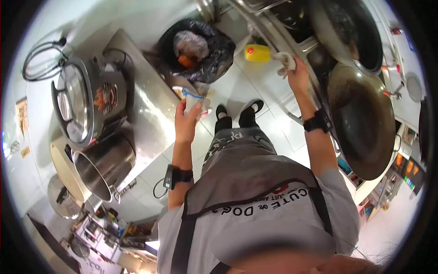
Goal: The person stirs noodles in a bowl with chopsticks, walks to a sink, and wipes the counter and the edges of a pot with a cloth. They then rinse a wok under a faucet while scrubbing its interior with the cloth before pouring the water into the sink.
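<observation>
My left hand (186, 119) is closed round a crumpled white packet (193, 99) with a blue stripe, just below a black-lined bin (222, 57). A pale crumpled cloth (284, 62) is pinched in my right hand (299, 77), near the stove's edge. Beside that cloth, a yellow container (257, 53) with a red mark stands on the tiled floor. Clear plastic and something orange lie inside the bin.
At the right, a large wok (362, 123) and another dark pan (351, 32) rest on the stove. To the left, a steel counter (153, 98) bears a big rice cooker (93, 98) and a deep steel pot (107, 162).
</observation>
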### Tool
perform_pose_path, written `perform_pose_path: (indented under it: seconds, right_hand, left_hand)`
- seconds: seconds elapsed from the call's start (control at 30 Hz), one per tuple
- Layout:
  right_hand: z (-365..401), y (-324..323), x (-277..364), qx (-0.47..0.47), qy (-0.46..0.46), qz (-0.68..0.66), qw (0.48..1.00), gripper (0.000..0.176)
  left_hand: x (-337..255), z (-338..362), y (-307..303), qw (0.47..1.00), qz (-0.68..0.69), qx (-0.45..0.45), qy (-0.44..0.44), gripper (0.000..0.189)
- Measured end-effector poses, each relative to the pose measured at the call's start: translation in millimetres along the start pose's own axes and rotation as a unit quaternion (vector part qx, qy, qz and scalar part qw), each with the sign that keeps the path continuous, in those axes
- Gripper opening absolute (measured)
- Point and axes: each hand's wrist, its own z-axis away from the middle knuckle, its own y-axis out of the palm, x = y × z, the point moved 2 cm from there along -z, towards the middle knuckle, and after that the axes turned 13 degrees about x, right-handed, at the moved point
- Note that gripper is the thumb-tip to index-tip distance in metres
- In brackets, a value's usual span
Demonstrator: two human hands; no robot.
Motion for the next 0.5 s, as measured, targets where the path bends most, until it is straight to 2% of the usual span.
perform_pose_path:
  seconds: [0.03,0.1,0.13,0.17,0.2,0.23,0.27,0.3,0.37,0.4,0.5]
  right_hand:
    - [9,13,7,0.014,-0.002,-0.004,1.0,0.043]
    - [20,51,6,0.045,0.134,-0.254,0.957,0.033]
    - [23,91,-23,0.033,0.041,-0.231,0.971,0.039]
    - [25,118,-37,0.039,0.042,-0.233,0.971,0.039]
    - [24,138,-43,0.142,0.163,-0.235,0.948,0.047]
    - [21,157,-50,0.241,0.278,-0.23,0.901,0.056]
    - [24,175,-52,0.228,0.306,-0.361,0.851,0.067]
    - [19,196,-61,0.235,0.304,-0.36,0.85,0.067]
    - [26,258,-94,0.179,0.337,-0.452,0.806,0.068]
    - [34,304,-132,0.233,0.336,-0.412,0.815,0.071]
    - [19,291,-92,0.307,0.325,-0.407,0.797,0.065]
  left_hand:
    - [7,-2,-9,1.0,0.002,-0.013,-0.007,0.04]
    - [15,-13,-25,0.969,-0.227,-0.072,0.067,0.033]
    - [16,-18,-26,0.969,-0.232,-0.086,0.002,0.031]
    - [24,-27,-32,0.969,-0.232,-0.091,-0.003,0.031]
    - [22,-37,-30,0.933,-0.337,-0.065,0.11,0.033]
    - [21,-47,-27,0.872,-0.434,-0.038,0.222,0.034]
    - [22,-52,-27,0.83,-0.498,-0.04,0.247,0.037]
    - [20,-56,-26,0.831,-0.499,-0.045,0.243,0.037]
    - [22,-62,-25,0.797,-0.542,-0.014,0.266,0.038]
    - [24,-63,-27,0.795,-0.546,-0.001,0.265,0.041]
    - [31,-62,-34,0.793,-0.545,-0.024,0.273,0.043]
